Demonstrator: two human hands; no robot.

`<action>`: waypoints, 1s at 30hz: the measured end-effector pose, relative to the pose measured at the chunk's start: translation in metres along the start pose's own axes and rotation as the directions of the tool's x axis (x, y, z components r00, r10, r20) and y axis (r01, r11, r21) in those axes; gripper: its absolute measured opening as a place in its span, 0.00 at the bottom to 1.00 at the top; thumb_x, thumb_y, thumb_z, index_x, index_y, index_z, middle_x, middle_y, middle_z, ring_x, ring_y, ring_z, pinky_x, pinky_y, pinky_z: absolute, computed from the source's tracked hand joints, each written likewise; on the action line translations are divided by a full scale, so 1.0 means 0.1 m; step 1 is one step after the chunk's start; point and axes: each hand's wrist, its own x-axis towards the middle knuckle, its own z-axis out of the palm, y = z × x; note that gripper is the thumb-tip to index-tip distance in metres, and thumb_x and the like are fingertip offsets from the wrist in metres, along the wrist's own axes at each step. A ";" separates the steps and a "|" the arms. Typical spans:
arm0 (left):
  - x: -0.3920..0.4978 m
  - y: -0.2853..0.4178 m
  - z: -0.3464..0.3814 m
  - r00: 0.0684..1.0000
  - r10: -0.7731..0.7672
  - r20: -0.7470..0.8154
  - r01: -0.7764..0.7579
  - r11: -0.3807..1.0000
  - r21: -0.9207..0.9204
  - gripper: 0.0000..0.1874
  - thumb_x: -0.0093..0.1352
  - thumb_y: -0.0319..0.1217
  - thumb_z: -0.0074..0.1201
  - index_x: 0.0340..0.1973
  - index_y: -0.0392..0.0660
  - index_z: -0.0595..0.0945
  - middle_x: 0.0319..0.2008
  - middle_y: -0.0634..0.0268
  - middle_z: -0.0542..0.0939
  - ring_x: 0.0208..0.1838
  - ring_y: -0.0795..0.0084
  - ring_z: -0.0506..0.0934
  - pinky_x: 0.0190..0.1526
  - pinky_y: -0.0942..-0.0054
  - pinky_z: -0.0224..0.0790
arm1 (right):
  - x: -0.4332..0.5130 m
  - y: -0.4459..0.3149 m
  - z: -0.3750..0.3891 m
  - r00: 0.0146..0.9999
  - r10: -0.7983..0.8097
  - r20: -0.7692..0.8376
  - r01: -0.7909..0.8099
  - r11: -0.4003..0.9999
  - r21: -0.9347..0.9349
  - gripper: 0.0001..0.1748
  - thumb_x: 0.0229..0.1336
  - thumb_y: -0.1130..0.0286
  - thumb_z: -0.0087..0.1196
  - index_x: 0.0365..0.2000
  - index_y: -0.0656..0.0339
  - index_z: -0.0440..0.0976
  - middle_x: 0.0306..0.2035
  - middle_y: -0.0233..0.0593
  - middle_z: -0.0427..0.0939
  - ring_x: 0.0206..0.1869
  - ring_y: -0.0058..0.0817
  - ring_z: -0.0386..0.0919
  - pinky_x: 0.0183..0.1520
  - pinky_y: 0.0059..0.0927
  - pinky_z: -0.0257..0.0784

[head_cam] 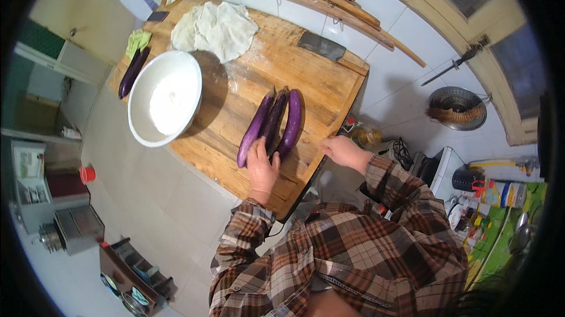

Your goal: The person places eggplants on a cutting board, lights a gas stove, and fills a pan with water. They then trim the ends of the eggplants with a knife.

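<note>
Three purple eggplants lie side by side on a wooden board (229, 127), stem ends pointing away from me. The left eggplant (255, 128) and the curved right eggplant (293, 118) flank a darker middle eggplant (276, 114). My left hand (262, 169) is closed around the near end of the middle one, fingers on its left and thumb on its right, hiding that end. At the board's right edge is my right hand (346, 153) with curled fingers touching the rim; whether it grips anything is hidden.
A white bowl (134, 114) containing white powder stands at the board's left. Behind it are a crumpled pale cloth (216, 28) and another dark eggplant (133, 74). A cleaver (321, 46) lies along the far right edge. Rolling pins (309, 1) hang on the tiled wall.
</note>
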 end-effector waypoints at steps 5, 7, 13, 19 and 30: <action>-0.53 0.33 0.10 0.309 -0.300 0.903 0.864 -0.308 -0.398 0.21 0.74 0.43 0.49 0.50 0.37 0.73 0.42 0.57 0.80 0.41 0.66 0.79 0.46 0.69 0.74 | 0.43 -0.05 -0.15 0.972 -0.199 -0.127 0.194 0.980 -0.048 0.12 0.55 0.73 0.52 0.40 0.64 0.75 0.39 0.50 0.78 0.43 0.50 0.76 0.45 0.45 0.71; -0.59 0.34 0.20 0.305 -0.297 0.905 0.762 -0.493 -0.419 0.23 0.73 0.45 0.49 0.50 0.35 0.72 0.44 0.56 0.80 0.43 0.65 0.79 0.47 0.68 0.74 | 0.70 -0.05 -0.20 0.904 -0.387 -0.183 0.368 0.921 -0.130 0.12 0.53 0.74 0.52 0.39 0.62 0.75 0.42 0.46 0.76 0.48 0.45 0.73 0.48 0.44 0.70; -0.42 0.29 0.59 0.283 -0.440 0.852 0.422 -0.741 -0.523 0.26 0.69 0.49 0.55 0.44 0.36 0.74 0.44 0.55 0.79 0.46 0.65 0.78 0.48 0.70 0.73 | 1.28 -0.04 -0.15 0.727 -0.686 0.031 0.625 0.642 -0.444 0.12 0.49 0.71 0.51 0.36 0.58 0.77 0.41 0.35 0.73 0.51 0.34 0.68 0.52 0.37 0.67; -0.32 0.29 1.02 0.167 -0.554 0.815 0.183 -0.795 -0.578 0.29 0.67 0.51 0.57 0.44 0.35 0.73 0.43 0.54 0.81 0.44 0.61 0.79 0.46 0.65 0.74 | 1.55 0.03 -0.02 0.601 -0.777 0.190 0.758 0.477 -0.446 0.07 0.47 0.70 0.52 0.28 0.58 0.78 0.34 0.32 0.74 0.46 0.33 0.68 0.51 0.33 0.66; -0.91 0.74 0.52 -0.043 -0.884 0.466 0.230 -0.463 -0.856 0.14 0.68 0.45 0.57 0.38 0.50 0.76 0.28 0.73 0.74 0.29 0.78 0.71 0.30 0.77 0.62 | 1.18 -0.44 -0.05 0.517 -0.730 0.448 0.763 0.630 0.146 0.36 0.41 0.57 0.69 0.48 0.70 0.73 0.46 0.47 0.76 0.52 0.46 0.68 0.57 0.41 0.66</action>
